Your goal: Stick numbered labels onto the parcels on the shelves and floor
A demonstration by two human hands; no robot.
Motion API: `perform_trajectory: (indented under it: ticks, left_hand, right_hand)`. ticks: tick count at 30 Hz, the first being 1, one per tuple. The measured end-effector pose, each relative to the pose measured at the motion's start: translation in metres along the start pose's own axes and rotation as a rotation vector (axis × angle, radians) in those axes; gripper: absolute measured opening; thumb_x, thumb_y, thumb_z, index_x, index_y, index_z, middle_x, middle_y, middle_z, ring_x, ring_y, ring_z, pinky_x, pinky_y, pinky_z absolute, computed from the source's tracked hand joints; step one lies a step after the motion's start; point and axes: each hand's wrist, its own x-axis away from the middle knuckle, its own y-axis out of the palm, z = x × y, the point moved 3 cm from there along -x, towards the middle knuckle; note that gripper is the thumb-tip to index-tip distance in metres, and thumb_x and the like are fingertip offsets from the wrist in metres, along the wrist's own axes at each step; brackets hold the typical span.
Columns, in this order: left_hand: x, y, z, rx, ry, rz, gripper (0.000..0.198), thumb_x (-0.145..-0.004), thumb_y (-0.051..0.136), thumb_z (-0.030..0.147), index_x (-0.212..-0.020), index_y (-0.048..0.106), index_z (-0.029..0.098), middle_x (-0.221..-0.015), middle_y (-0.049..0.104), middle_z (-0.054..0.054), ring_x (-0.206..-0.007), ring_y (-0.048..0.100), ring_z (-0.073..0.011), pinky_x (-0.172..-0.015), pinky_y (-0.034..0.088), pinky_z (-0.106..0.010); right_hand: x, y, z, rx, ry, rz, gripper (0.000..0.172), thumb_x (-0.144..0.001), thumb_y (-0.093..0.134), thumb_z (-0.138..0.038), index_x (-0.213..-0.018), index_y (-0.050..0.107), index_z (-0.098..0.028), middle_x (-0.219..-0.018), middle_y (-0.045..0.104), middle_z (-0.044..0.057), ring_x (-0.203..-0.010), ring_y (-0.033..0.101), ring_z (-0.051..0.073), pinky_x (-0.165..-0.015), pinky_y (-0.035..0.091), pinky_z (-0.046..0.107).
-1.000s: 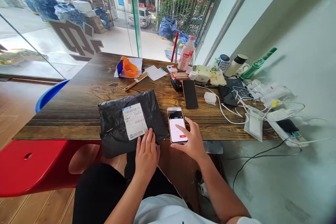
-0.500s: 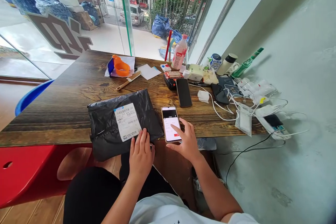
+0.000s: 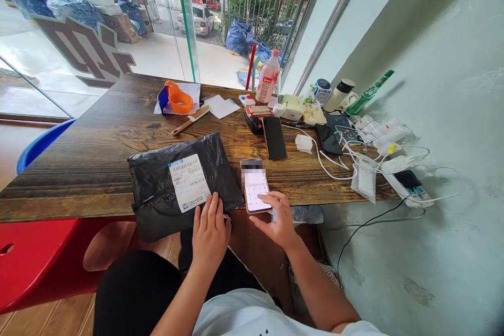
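Observation:
A black plastic mailing bag (image 3: 157,184) with a white shipping label (image 3: 188,182) lies at the near edge of the wooden table (image 3: 98,136). My left hand (image 3: 210,231) rests flat on the bag's near right corner, fingers stretched out and together. To the right of the bag lies a lit phone (image 3: 254,185) showing a keypad. My right hand (image 3: 275,218) hovers at the phone's near end with curled fingers touching the screen's lower part; it holds nothing.
A second, dark phone (image 3: 274,137) lies farther back beside a small black and red device (image 3: 255,117). An orange tape dispenser (image 3: 177,98), a wooden-handled tool (image 3: 190,120), a pink bottle (image 3: 268,76), chargers and white cables (image 3: 346,160) crowd the far right. A red seat (image 3: 35,252) stands to my left.
The phone's screen has switched to a keypad. My right hand has drawn back to the phone's near end. The left hand stays on the bag.

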Motion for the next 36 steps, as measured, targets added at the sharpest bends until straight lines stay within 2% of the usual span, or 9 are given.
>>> perform_trajectory:
  ticks: [6,11,14,18,24,26,31,33,36]
  left_hand:
    - [0.001,-0.002,-0.001,0.013,-0.005,0.011,0.053,-0.090,0.060,0.022,-0.138,0.047,0.003,-0.147,0.050,-0.020,-0.135,0.049,-0.0326,-0.115,0.033,-0.050]
    - [0.002,-0.001,-0.001,0.028,-0.013,0.014,0.056,-0.090,0.059,0.021,-0.141,0.045,0.005,-0.147,0.050,-0.020,-0.135,0.049,-0.0325,-0.116,0.032,-0.050]
    - [0.002,0.000,-0.001,0.021,-0.005,0.008,0.059,-0.090,0.060,0.021,-0.143,0.042,0.004,-0.147,0.050,-0.020,-0.135,0.048,-0.0324,-0.116,0.032,-0.050]
    - [0.002,0.001,-0.002,0.023,-0.005,0.009,0.057,-0.090,0.060,0.022,-0.142,0.044,0.004,-0.147,0.050,-0.020,-0.136,0.048,-0.0320,-0.116,0.031,-0.050]
    - [0.003,-0.001,-0.005,0.014,-0.009,-0.009,0.050,-0.092,0.058,0.021,-0.137,0.050,0.002,-0.149,0.049,-0.018,-0.137,0.046,-0.0310,-0.118,0.029,-0.048]
    - [0.003,-0.001,-0.006,0.010,-0.010,-0.020,0.050,-0.092,0.057,0.022,-0.137,0.050,0.002,-0.149,0.048,-0.018,-0.138,0.045,-0.0308,-0.118,0.028,-0.048]
    - [0.006,-0.001,-0.008,0.000,-0.023,-0.034,0.053,-0.093,0.055,0.023,-0.141,0.049,0.003,-0.152,0.045,-0.016,-0.140,0.043,-0.0292,-0.121,0.025,-0.047]
    - [0.007,0.001,-0.008,-0.001,-0.029,-0.032,0.053,-0.093,0.054,0.022,-0.142,0.048,0.004,-0.152,0.045,-0.016,-0.141,0.042,-0.0285,-0.122,0.024,-0.047]
    - [0.010,0.004,-0.009,0.000,-0.038,-0.033,0.053,-0.094,0.052,0.022,-0.144,0.047,0.005,-0.153,0.043,-0.015,-0.142,0.040,-0.0283,-0.122,0.024,-0.047]
  right_hand:
    - [-0.005,-0.001,-0.004,0.021,-0.026,-0.199,0.045,-0.090,0.063,-0.044,-0.128,0.050,-0.025,-0.125,0.065,0.005,-0.124,0.047,0.027,-0.104,0.039,0.050]
    - [-0.005,-0.010,0.005,0.016,0.046,-0.042,0.034,-0.090,0.056,-0.040,-0.120,0.054,-0.023,-0.113,0.064,0.008,-0.114,0.053,0.026,-0.096,0.044,0.047]
    - [-0.009,-0.008,0.006,0.030,0.094,-0.103,0.041,-0.092,0.050,-0.045,-0.125,0.053,-0.022,-0.119,0.062,0.010,-0.119,0.051,0.028,-0.099,0.043,0.049]
    - [-0.020,0.000,-0.001,0.025,0.044,-0.264,0.051,-0.095,0.045,-0.052,-0.136,0.048,-0.024,-0.130,0.059,0.009,-0.131,0.042,0.029,-0.110,0.034,0.051]
    - [-0.024,-0.001,0.003,0.044,0.117,-0.175,0.044,-0.095,0.047,-0.051,-0.128,0.054,-0.023,-0.125,0.056,0.011,-0.125,0.047,0.029,-0.103,0.040,0.049]
    - [-0.023,0.000,0.003,0.049,0.096,-0.151,0.051,-0.091,0.056,-0.053,-0.132,0.049,-0.023,-0.132,0.055,0.011,-0.128,0.046,0.029,-0.107,0.039,0.050]
    - [-0.023,0.007,0.001,0.229,0.162,-0.158,0.104,-0.071,0.073,-0.069,-0.150,0.028,-0.018,-0.149,0.041,0.017,-0.137,0.040,0.035,-0.112,0.037,0.055]
    - [-0.022,0.011,0.000,0.287,0.183,-0.183,0.111,-0.068,0.073,-0.073,-0.151,0.026,-0.017,-0.149,0.043,0.018,-0.136,0.041,0.036,-0.111,0.038,0.057]
    - [-0.021,0.015,0.000,0.325,0.181,-0.180,0.110,-0.068,0.071,-0.074,-0.150,0.027,-0.016,-0.148,0.044,0.018,-0.135,0.043,0.036,-0.110,0.040,0.057]
